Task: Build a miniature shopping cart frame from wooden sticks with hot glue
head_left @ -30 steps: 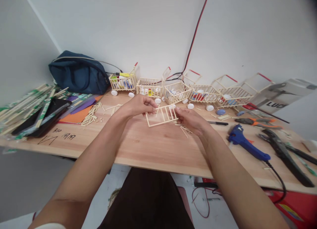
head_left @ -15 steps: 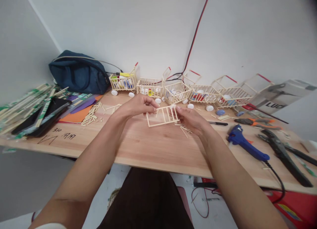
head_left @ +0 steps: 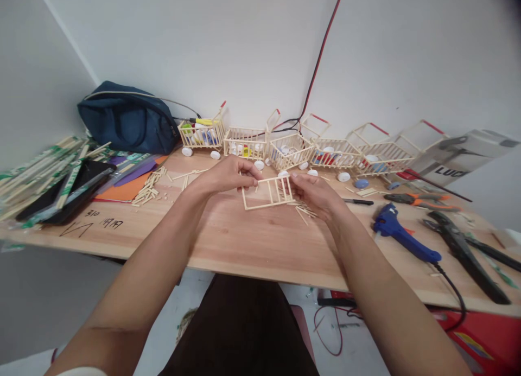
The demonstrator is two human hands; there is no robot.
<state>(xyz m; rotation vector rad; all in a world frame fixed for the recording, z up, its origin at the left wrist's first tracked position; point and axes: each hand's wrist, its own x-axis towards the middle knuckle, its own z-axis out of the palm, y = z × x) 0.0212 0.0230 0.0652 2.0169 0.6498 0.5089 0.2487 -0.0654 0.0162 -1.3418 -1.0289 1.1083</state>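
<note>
Over the middle of the table I hold a small ladder-like frame (head_left: 266, 205) of thin wooden sticks, tilted toward me. My right hand (head_left: 315, 193) pinches its right end, where several crosspieces sit close together. At the upper left of the frame, the fingers of my left hand (head_left: 240, 174) are closed on a short wooden stick (head_left: 256, 189), which points down inside the frame. Whether those fingers also touch the frame's rail is hidden. Loose short sticks (head_left: 304, 211) lie on the table below my right hand.
Several miniature stick-built shopping carts (head_left: 287, 152) line the wall. A blue glue gun (head_left: 402, 236), orange-handled pliers (head_left: 423, 200) and a black cutter (head_left: 468, 256) lie right. Cut sticks (head_left: 148, 187), bagged sticks (head_left: 52, 170) and a blue bag (head_left: 128, 118) are left.
Both hands and the frame stay almost in place. The short stick by my left hand shows less of its length inside the frame. The camera view has shifted slightly.
</note>
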